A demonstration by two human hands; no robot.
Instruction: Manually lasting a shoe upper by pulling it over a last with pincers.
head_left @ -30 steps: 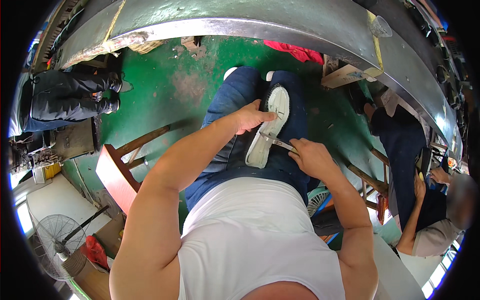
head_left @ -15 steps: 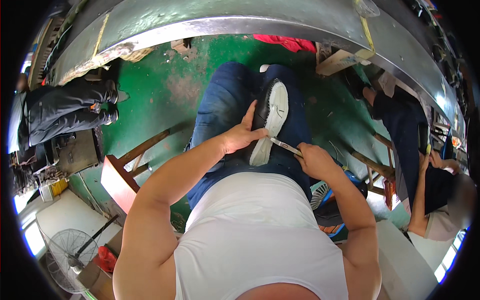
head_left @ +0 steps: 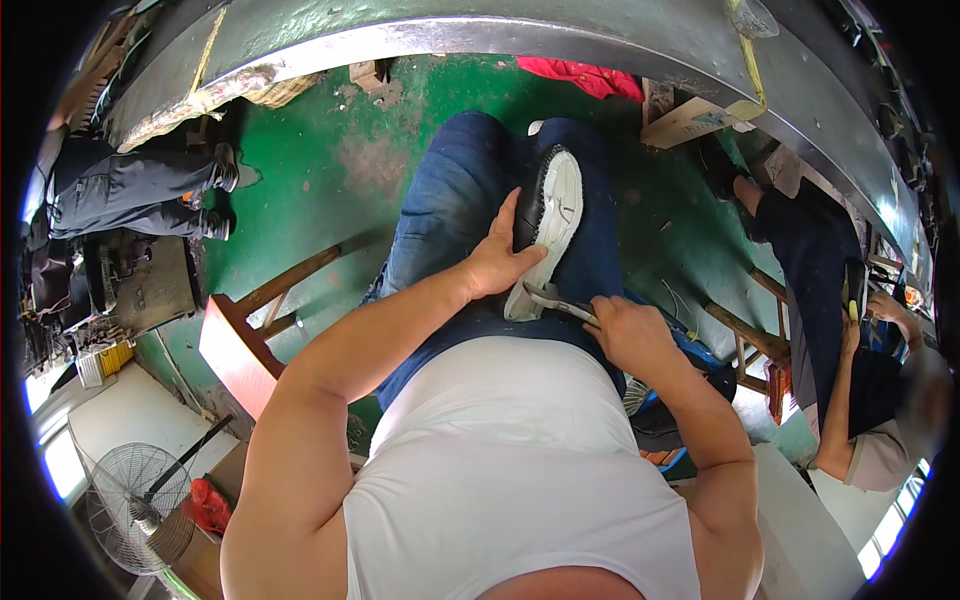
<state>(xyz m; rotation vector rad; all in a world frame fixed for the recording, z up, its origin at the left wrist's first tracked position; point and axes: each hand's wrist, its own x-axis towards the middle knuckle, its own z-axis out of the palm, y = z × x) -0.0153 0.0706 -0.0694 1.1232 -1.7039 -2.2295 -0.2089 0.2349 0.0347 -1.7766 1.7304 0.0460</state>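
A black shoe [head_left: 562, 190] lies sole-up across my thighs, its white underside facing me and its toe pointing away. My left hand [head_left: 497, 262] grips the shoe's left side, the thumb pressed on the white bottom and the index finger stretched along the black upper. In my right hand [head_left: 632, 330] is a pair of pincers [head_left: 566, 306], a slim metal tool with a curved jaw-like tip. That tip meets the sole near the heel end. My right fingers wrap round its handles and partly hide them.
A metal-edged workbench [head_left: 420, 38] curves across the far side. A wooden stool [head_left: 240, 350] stands left, a wire fan [head_left: 140, 505] lower left. One person's legs [head_left: 150, 190] show at left; another person [head_left: 850, 400] sits at right. Red cloth [head_left: 585, 78] lies under the bench.
The pincers' tip has moved down the sole toward the heel and turned. My left thumb has shifted slightly on the sole. My view has tilted a little.
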